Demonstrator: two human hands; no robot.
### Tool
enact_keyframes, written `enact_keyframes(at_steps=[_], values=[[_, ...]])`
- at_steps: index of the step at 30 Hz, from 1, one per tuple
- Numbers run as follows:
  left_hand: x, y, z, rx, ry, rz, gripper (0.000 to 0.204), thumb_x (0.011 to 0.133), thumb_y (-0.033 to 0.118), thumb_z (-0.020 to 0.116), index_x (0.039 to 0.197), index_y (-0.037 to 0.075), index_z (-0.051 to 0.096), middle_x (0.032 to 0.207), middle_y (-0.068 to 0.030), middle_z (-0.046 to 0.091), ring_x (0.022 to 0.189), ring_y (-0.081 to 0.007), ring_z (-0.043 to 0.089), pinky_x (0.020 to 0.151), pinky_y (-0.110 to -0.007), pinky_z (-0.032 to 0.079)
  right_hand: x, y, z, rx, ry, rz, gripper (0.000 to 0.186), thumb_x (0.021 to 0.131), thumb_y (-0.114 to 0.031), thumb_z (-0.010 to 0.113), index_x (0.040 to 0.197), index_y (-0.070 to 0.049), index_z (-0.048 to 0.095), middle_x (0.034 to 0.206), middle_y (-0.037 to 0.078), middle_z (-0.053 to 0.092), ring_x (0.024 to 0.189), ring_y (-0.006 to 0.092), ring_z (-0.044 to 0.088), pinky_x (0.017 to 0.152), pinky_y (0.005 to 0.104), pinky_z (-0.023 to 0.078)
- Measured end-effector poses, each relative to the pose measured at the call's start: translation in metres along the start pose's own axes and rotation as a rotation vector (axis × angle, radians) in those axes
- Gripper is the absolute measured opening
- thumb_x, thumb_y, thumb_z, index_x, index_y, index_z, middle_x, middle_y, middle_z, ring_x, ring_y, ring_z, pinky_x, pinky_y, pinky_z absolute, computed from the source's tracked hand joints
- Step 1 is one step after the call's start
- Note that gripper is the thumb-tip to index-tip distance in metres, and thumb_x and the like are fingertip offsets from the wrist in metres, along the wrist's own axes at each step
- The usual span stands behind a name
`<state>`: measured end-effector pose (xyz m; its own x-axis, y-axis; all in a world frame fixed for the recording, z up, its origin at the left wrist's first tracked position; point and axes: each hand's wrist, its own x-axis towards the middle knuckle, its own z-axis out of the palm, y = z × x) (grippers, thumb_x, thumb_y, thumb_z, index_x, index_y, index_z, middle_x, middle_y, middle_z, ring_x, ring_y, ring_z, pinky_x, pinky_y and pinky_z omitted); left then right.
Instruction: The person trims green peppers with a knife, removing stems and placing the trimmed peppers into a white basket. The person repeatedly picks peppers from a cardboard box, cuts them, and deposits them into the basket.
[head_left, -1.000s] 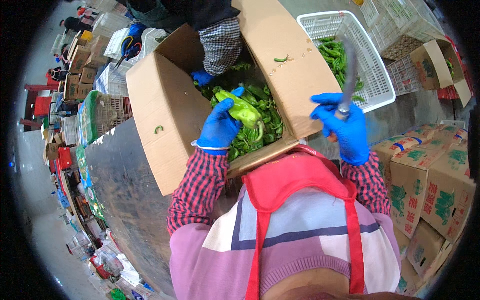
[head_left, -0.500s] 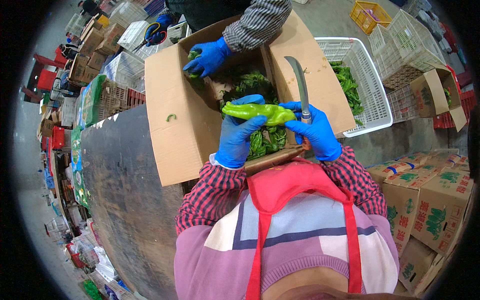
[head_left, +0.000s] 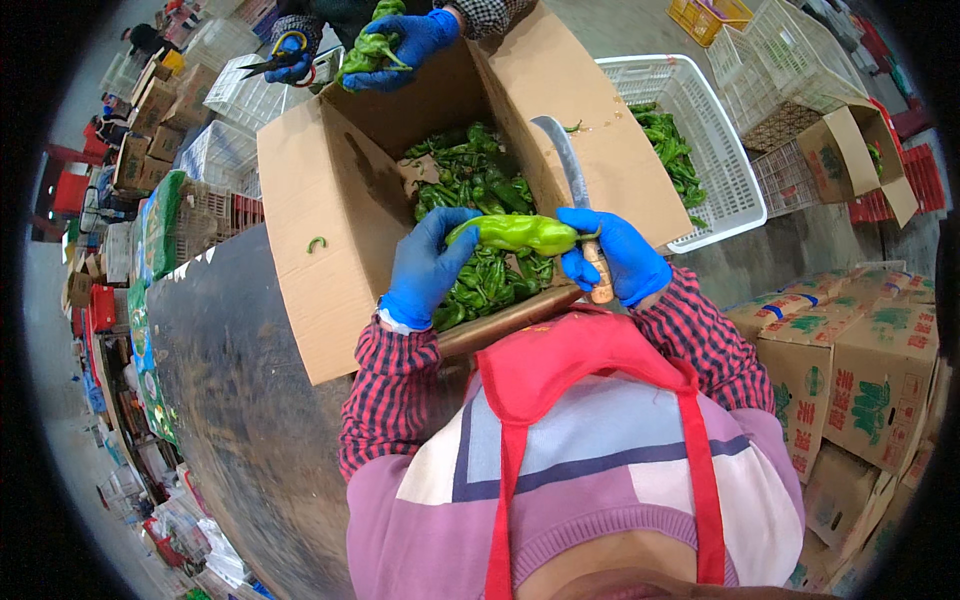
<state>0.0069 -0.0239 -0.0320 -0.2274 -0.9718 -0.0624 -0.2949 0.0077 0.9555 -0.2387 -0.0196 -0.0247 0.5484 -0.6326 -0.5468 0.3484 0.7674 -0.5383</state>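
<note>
My blue-gloved left hand grips the left end of a long light-green pepper, held level over the open cardboard box. My blue-gloved right hand holds a curved knife by its wooden handle, blade pointing up, with fingers at the pepper's stem end. Darker green peppers lie in the box beneath. Across it, a co-worker's gloved hand holds a bunch of green peppers; their other hand holds scissors.
A white plastic crate with green peppers stands beyond the box's right flap. Stacked cartons are at lower right. A dark board lies to the left, with more crates and distant people beyond.
My right hand with the knife has come left to the pepper, which now lies more level. The co-worker's hand has lifted peppers from inside the box to above its far edge.
</note>
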Motion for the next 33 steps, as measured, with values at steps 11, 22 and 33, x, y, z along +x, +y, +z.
enact_keyframes(at_steps=[11, 22, 33], values=[[0.002, -0.003, 0.033, -0.090, -0.153, -0.095, 0.049, 0.086, 0.022, 0.067, 0.125, 0.003, 0.045, 0.090, -0.0065, 0.063, 0.069, -0.0118, 0.058, 0.059, -0.026, 0.048, 0.005, -0.008, -0.006, -0.235, 0.191, -0.257, 0.039, 0.087, -0.041, 0.060, 0.090, -0.003, 0.064, 0.063, 0.006, 0.060, 0.047, 0.0115, 0.053, 0.043, 0.0240, 0.042], [-0.010, 0.001, 0.025, -0.485, -0.468, -0.387, 0.046, 0.092, 0.029, 0.057, 0.127, 0.002, 0.047, 0.067, -0.0100, 0.064, 0.046, -0.0116, 0.053, 0.045, -0.023, 0.043, 0.004, 0.003, 0.002, -1.756, 0.506, -1.024, 0.013, 0.074, -0.013, 0.067, 0.084, -0.013, 0.060, 0.071, 0.010, 0.059, 0.061, 0.0287, 0.059, 0.053, 0.0375, 0.045], [-0.025, 0.002, 0.009, -0.619, -0.648, -0.310, 0.056, 0.091, 0.032, 0.057, 0.133, -0.002, 0.043, 0.064, -0.0067, 0.062, 0.048, -0.0097, 0.053, 0.047, -0.020, 0.042, 0.004, -0.024, -0.031, -1.680, 0.605, -0.909, 0.009, 0.079, -0.017, 0.061, 0.078, -0.011, 0.054, 0.071, 0.014, 0.059, 0.062, 0.0344, 0.059, 0.052, 0.0430, 0.045]])
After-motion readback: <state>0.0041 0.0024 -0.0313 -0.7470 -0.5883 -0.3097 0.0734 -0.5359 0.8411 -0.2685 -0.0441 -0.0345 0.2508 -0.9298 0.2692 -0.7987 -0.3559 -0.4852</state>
